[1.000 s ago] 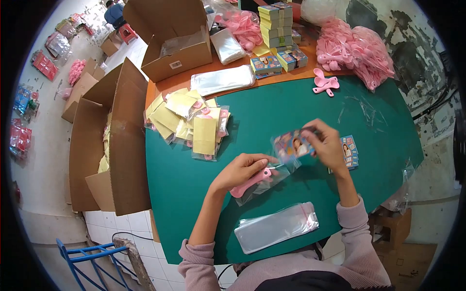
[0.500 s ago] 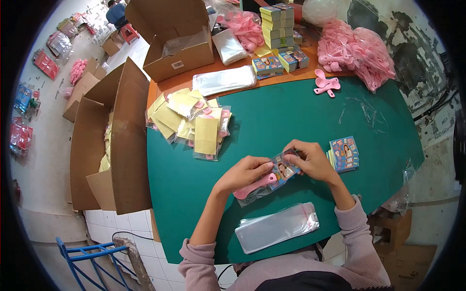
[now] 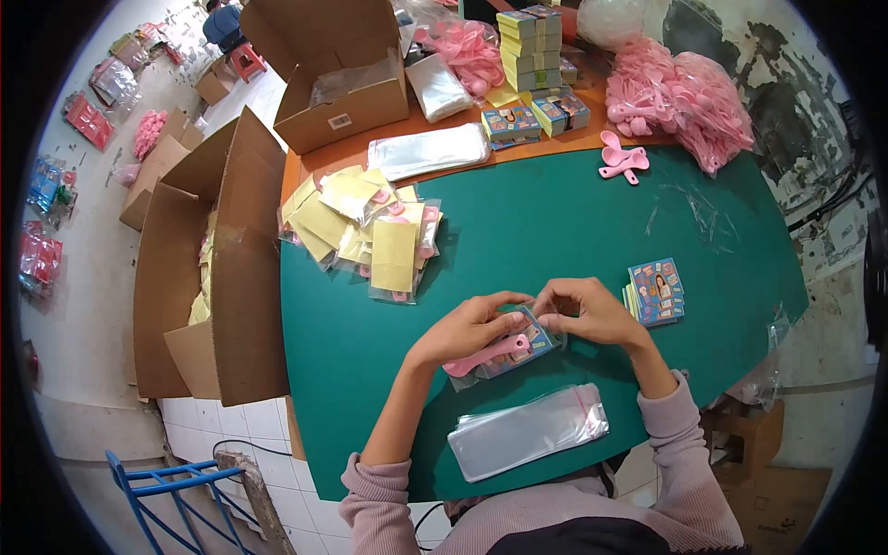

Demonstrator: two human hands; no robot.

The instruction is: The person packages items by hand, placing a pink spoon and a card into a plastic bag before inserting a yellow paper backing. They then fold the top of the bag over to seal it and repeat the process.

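1. The clear bag [image 3: 558,341] lies between the two hands, just above the near part of the bench [image 3: 546,213], with a pink spoon [image 3: 487,355] and a printed card [image 3: 534,332] showing at it; how far the card sits inside is hard to tell.
2. Its long axis slants from lower left, below the left wrist, to upper right, with the spoon lying roughly along the same line.
3. The left hand [image 3: 470,331] is on the bag's upper-left side, its grip closed down with the thumb over the card; the fingers beneath are partly hidden.
4. The right hand [image 3: 589,313] is nearer the upper-right end. Its grip is nearly together, thumb and forefinger seeming to pinch the film there, so the bag runs down and left from it.
5. Right of that hand, well within reach, sits a stack of cards [image 3: 659,293].
6. Toward the body lies a stack of flat bags [image 3: 527,433].
7. Beyond the left hand, a pile of filled packets [image 3: 393,259] rests near the bench's left edge.
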